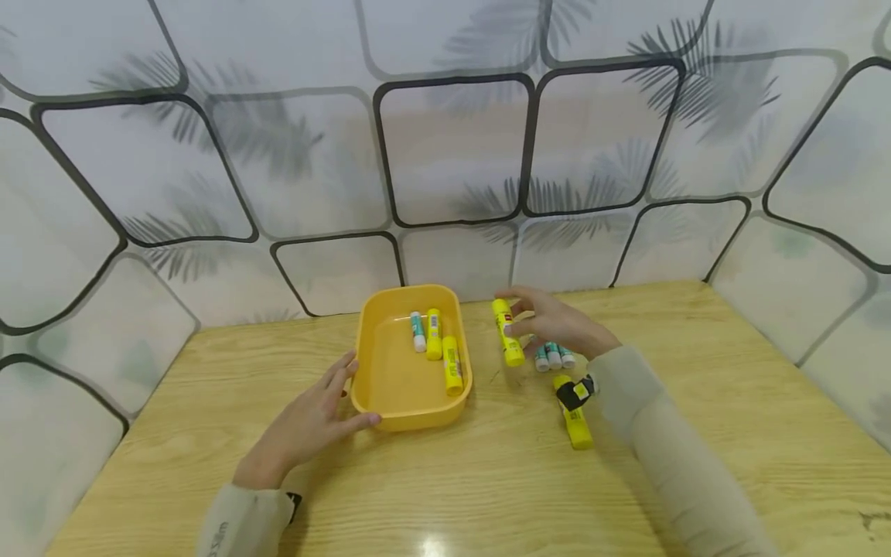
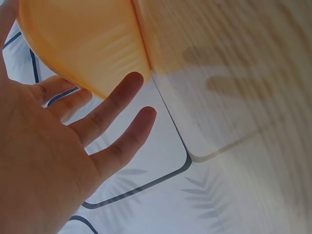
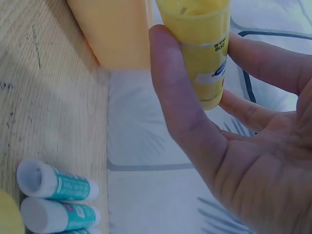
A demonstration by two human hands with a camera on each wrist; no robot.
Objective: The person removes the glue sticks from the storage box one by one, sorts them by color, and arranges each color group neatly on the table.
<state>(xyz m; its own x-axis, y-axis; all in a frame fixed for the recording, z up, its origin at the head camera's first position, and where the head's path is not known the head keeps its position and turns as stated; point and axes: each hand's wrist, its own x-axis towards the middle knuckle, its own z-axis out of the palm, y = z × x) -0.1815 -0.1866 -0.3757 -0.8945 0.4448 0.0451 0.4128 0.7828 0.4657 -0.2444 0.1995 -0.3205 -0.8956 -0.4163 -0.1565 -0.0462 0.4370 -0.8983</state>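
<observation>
My right hand (image 1: pixel 560 319) pinches a yellow glue stick (image 1: pixel 507 333) between thumb and fingers, above the table to the right of the yellow plastic basin (image 1: pixel 390 422). In the right wrist view, the thumb lies along one side of this glue stick (image 3: pixel 204 58) and fingers on the other. My left hand (image 1: pixel 309 422) is at the basin's left side, its thumb at the near rim and its fingers spread and loosely bent. Inside the basin are two yellow glue sticks, one upper (image 1: pixel 434 334) and one lower (image 1: pixel 452 367), and a smaller white-and-teal glue stick (image 1: pixel 418 332).
Three white-and-teal glue sticks (image 1: pixel 554 356) lie side by side below my right hand, partly hidden by it. Another yellow glue stick (image 1: pixel 577 425) lies nearer on the wooden table (image 1: pixel 445 487), partly behind the wrist strap. A patterned cloth (image 1: pixel 452 155) stands behind the table.
</observation>
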